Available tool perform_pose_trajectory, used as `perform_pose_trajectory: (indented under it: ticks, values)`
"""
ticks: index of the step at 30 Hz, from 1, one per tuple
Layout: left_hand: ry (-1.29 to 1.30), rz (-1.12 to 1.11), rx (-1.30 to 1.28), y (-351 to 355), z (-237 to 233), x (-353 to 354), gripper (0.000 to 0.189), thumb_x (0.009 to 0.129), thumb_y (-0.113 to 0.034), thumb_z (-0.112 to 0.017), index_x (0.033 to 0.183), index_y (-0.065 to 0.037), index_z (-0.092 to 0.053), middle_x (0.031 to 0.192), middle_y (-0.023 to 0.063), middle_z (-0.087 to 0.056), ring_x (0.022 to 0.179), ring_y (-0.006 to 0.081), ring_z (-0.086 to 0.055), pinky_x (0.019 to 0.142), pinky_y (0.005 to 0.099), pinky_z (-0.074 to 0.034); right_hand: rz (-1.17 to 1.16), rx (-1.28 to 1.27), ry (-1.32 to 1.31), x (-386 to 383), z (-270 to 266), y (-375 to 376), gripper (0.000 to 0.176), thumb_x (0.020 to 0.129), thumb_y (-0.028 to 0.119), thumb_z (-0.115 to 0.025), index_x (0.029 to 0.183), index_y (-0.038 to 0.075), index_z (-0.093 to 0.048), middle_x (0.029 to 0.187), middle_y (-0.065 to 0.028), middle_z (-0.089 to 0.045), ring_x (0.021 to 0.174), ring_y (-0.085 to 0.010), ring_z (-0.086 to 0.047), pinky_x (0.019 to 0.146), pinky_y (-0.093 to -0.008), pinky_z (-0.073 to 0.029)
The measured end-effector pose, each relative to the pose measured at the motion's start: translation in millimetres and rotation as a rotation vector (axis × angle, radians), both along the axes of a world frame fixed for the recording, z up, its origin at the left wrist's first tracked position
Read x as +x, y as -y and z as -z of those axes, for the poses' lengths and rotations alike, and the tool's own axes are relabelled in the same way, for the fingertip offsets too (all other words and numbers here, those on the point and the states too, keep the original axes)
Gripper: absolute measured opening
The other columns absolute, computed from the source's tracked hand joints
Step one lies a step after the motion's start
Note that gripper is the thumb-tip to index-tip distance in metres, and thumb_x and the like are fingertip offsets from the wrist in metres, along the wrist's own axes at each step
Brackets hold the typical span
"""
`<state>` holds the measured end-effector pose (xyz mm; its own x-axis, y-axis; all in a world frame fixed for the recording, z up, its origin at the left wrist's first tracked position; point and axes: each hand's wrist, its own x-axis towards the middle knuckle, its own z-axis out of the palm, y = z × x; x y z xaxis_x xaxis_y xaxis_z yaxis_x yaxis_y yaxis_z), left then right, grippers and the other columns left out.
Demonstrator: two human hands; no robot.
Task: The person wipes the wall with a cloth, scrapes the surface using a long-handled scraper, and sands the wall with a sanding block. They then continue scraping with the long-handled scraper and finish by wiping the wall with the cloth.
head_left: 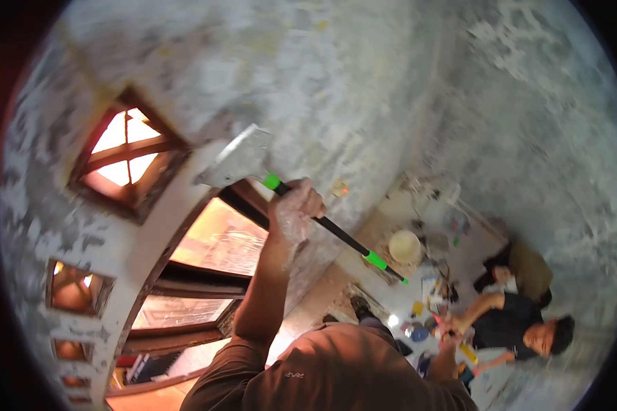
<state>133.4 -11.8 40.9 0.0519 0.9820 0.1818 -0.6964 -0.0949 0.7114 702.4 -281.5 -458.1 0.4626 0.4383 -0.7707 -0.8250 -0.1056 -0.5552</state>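
Note:
My left hand (300, 209), dusted with pale powder, is raised and wrapped around the black handle of a long-handled scraper (346, 238) with green bands. Its wide metal blade (243, 156) lies up against the mottled grey wall (308, 89), just above the arched window frame. The handle slants down to the right, ending in a green tip. Low at the right, my right hand (447, 341) is close to the hands of a person (507, 322) in a dark shirt. Its fingers are small and overlapped there, and I cannot tell what they hold.
A diamond-shaped window opening (131, 149) and smaller openings line the wall at left. Below the blade are wood-framed panes (219, 233). A round pale bucket (405, 246) stands on the floor among scattered tools. Another person (524, 270) is bent over at right.

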Motion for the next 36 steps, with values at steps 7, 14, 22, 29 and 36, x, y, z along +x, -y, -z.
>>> perform_pose_trajectory:
  ticks: [7,14,22,29,36]
  values:
    - [-0.145,-0.302,-0.131,50,-38,-28,0.022,0.086,-0.015,-0.064,0.07,-0.007,-0.052,0.051,-0.0037,-0.035,0.044,0.009,-0.032,0.046,0.0292,-0.029,-0.504,0.24,0.302,-64,-47,-129,0.023,0.084,0.033,-0.055,0.091,0.011,-0.058,0.076,-0.0035,-0.06,0.064,-0.0154,-0.057,0.05,-0.0271,-0.044]
    - [-0.187,-0.24,-0.11,68,-51,-38,0.024,0.089,-0.019,-0.063,0.071,-0.008,-0.052,0.05,-0.0033,-0.034,0.042,0.0084,-0.03,0.044,0.0275,-0.027,-0.699,0.372,0.775,-29,-35,-143,0.023,0.084,0.033,-0.056,0.089,0.01,-0.058,0.073,-0.0035,-0.059,0.063,-0.015,-0.056,0.05,-0.0271,-0.043]
    - [-0.024,-0.101,0.016,75,-91,-43,0.02,0.093,-0.024,-0.056,0.078,-0.012,-0.051,0.05,-0.003,-0.033,0.043,0.0112,-0.036,0.049,0.0312,-0.039,-0.611,0.488,1.279,-46,91,-199,0.024,0.085,0.033,-0.057,0.087,0.01,-0.059,0.069,-0.0034,-0.058,0.061,-0.0145,-0.055,0.05,-0.0271,-0.041]
    - [-0.086,-0.209,0.076,73,-187,-68,0.029,0.091,-0.037,-0.058,0.073,-0.018,-0.046,0.052,-0.0057,-0.029,0.045,0.0086,-0.033,0.053,0.0301,-0.038,-1.318,0.651,0.427,-284,-150,-162,0.053,0.089,0.029,-0.063,0.132,0.004,-0.045,0.102,-0.0144,-0.054,0.09,-0.0258,-0.053,0.07,-0.039,-0.048]
    - [-0.569,-0.569,0.36,20,-278,-68,0.037,0.093,-0.027,-0.055,0.121,-0.013,-0.035,0.084,0.0052,-0.053,0.066,0.0173,-0.058,0.053,0.0359,-0.055,-1.247,0.78,1.092,-346,-224,-149,0.015,0.092,0.018,-0.059,0.096,0.005,-0.052,0.074,-0.0013,-0.05,0.059,-0.0164,-0.049,0.051,-0.0298,-0.041]
